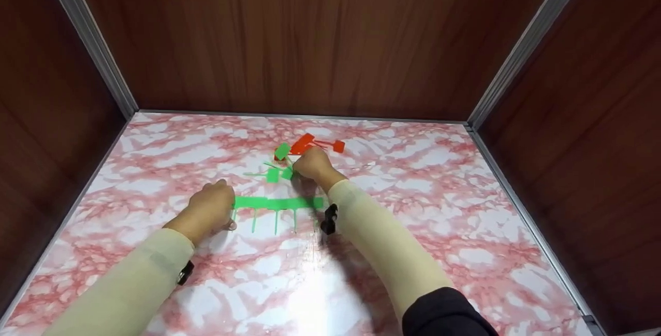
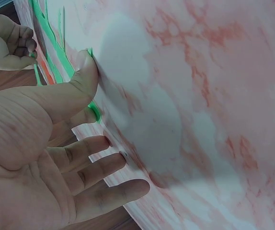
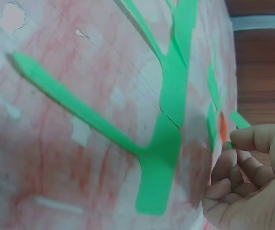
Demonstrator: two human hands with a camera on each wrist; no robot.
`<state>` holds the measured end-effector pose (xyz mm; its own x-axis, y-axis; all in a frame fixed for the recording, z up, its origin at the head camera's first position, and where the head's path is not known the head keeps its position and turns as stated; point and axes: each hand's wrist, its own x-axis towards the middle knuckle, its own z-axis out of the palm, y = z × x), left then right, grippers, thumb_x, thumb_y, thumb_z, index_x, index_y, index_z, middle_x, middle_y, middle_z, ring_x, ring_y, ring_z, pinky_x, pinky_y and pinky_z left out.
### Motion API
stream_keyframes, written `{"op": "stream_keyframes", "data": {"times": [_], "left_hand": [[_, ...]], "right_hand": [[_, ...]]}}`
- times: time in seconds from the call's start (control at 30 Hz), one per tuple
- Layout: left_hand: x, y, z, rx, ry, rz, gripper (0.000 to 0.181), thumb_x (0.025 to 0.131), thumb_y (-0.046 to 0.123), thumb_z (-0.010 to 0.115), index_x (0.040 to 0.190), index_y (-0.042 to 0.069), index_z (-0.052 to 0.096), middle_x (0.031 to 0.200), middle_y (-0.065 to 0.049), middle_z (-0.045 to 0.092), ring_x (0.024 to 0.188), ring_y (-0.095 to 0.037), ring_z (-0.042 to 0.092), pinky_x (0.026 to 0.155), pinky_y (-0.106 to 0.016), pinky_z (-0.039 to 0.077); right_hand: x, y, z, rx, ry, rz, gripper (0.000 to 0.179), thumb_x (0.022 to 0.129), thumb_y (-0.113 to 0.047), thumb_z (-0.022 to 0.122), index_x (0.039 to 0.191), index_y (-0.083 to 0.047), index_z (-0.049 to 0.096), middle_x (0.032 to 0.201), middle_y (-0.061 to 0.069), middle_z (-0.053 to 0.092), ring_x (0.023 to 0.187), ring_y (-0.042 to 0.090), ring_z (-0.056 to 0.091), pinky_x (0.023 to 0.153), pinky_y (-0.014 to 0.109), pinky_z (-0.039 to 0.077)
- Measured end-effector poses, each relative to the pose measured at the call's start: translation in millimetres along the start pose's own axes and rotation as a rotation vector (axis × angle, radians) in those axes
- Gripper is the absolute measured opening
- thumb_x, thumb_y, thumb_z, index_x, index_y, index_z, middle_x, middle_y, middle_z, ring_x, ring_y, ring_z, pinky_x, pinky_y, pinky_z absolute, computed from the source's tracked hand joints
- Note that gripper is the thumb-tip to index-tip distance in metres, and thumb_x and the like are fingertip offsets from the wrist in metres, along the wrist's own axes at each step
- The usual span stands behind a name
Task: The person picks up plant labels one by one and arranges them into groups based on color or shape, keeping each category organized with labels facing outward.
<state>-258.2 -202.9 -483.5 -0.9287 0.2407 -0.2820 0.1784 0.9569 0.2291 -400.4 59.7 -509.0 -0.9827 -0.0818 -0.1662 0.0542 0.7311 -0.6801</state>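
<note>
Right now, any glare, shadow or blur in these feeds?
Head: white glare on the table at bottom centre, shadow beside the right sleeve; left wrist: dim and greyish, soft shadow on the table near the fingers; right wrist: slightly soft overall, nearest green tag looming large.

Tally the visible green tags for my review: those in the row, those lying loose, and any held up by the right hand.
Green tags in the row: 5
Loose green tags: 2
Green tag in the right hand: 1
Total: 8
</note>
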Motion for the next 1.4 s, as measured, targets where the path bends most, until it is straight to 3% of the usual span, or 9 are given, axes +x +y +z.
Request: {"op": "stream_keyframes", "data": {"times": [0.1, 0.27, 0.4, 0.5, 0.77, 1.0, 1.17, 1.27, 1.4], "left_hand": [[0.1, -0.7, 0.5, -0.008, 0.002, 0.006, 0.047, 0.084, 0.023, 0.102, 0.117, 0.001, 0.078, 0.171, -0.043, 0.041, 0.147, -0.067, 0.049, 0.108, -0.07, 0.058], [0.6, -2.0, 1.8, -0.019, -0.002, -0.004, 0.051, 0.085, 0.023, 0.102, 0.124, 0.0, 0.078, 0.172, -0.042, 0.041, 0.146, -0.065, 0.051, 0.108, -0.07, 0.059], [1.4, -2.0, 4.2, -0.007, 0.032, 0.011, 0.048, 0.083, 0.022, 0.103, 0.118, 0.001, 0.079, 0.151, -0.036, 0.059, 0.13, -0.058, 0.061, 0.098, -0.066, 0.062], [1.2, -2.2, 5.3, -0.001, 0.043, 0.016, 0.045, 0.082, 0.022, 0.104, 0.114, 0.002, 0.078, 0.147, -0.036, 0.061, 0.128, -0.058, 0.062, 0.096, -0.066, 0.063], [0.8, -3.0, 4.5, 0.009, 0.05, 0.029, 0.044, 0.082, 0.023, 0.104, 0.111, 0.002, 0.079, 0.139, -0.033, 0.064, 0.122, -0.056, 0.063, 0.093, -0.066, 0.063], [1.2, -2.3, 5.0, 0.011, 0.033, 0.022, 0.044, 0.085, 0.023, 0.102, 0.115, 0.001, 0.079, 0.162, -0.042, 0.05, 0.137, -0.064, 0.057, 0.1, -0.069, 0.061], [1.4, -2.4, 3.5, 0.001, 0.001, 0.019, 0.048, 0.086, 0.023, 0.1, 0.122, 0.0, 0.078, 0.172, -0.044, 0.038, 0.147, -0.068, 0.049, 0.108, -0.072, 0.059], [-0.4, -1.0, 0.8, -0.008, -0.022, 0.014, 0.051, 0.086, 0.023, 0.099, 0.126, -0.001, 0.077, 0.175, -0.045, 0.032, 0.15, -0.069, 0.045, 0.112, -0.073, 0.056], [-0.4, -0.9, 0.3, -0.01, -0.018, 0.015, 0.052, 0.086, 0.025, 0.1, 0.125, -0.001, 0.077, 0.172, -0.044, 0.037, 0.147, -0.067, 0.048, 0.108, -0.071, 0.058]], "right_hand": [[-2.5, 2.9, -5.9, 0.059, -0.005, 0.023, 0.04, 0.088, -0.01, 0.076, 0.056, -0.017, 0.052, 0.057, -0.007, 0.037, 0.056, 0.015, 0.043, 0.056, 0.03, 0.038], [-17.8, 2.7, -20.2, 0.148, -0.005, 0.052, 0.018, 0.09, -0.006, 0.076, 0.073, -0.001, 0.077, 0.061, -0.002, 0.059, 0.064, 0.015, 0.057, 0.059, 0.028, 0.05], [-24.7, 8.6, -28.8, 0.196, -0.001, 0.048, 0.024, 0.093, -0.007, 0.077, 0.07, -0.007, 0.071, 0.064, -0.006, 0.059, 0.069, 0.011, 0.057, 0.063, 0.026, 0.049], [-29.4, 12.5, -34.2, 0.237, -0.005, 0.051, 0.034, 0.093, -0.008, 0.079, 0.066, -0.017, 0.061, 0.064, -0.01, 0.053, 0.067, 0.009, 0.053, 0.062, 0.027, 0.047], [-40.0, 21.9, -49.0, 0.299, -0.045, 0.072, 0.016, 0.097, -0.012, 0.082, 0.082, -0.013, 0.078, 0.071, -0.005, 0.07, 0.066, 0.01, 0.056, 0.072, 0.034, 0.052], [-50.6, 34.0, -57.5, 0.411, -0.065, 0.102, 0.02, 0.098, -0.011, 0.084, 0.082, -0.013, 0.073, 0.073, -0.001, 0.069, 0.07, 0.015, 0.058, 0.072, 0.036, 0.052], [-58.0, 42.7, -60.1, 0.633, -0.126, 0.142, 0.019, 0.097, -0.001, 0.082, 0.086, -0.009, 0.068, 0.073, 0.001, 0.07, 0.067, 0.012, 0.063, 0.067, 0.03, 0.054], [-62.1, 47.2, -62.0, 0.755, -0.166, 0.174, 0.012, 0.098, 0.003, 0.079, 0.093, -0.005, 0.07, 0.079, 0.003, 0.074, 0.072, 0.013, 0.069, 0.074, 0.029, 0.061], [-66.9, 52.5, -65.5, 0.797, -0.19, 0.187, 0.003, 0.1, 0.001, 0.078, 0.102, -0.001, 0.077, 0.085, 0.003, 0.077, 0.08, 0.013, 0.074, 0.086, 0.03, 0.064]]}}
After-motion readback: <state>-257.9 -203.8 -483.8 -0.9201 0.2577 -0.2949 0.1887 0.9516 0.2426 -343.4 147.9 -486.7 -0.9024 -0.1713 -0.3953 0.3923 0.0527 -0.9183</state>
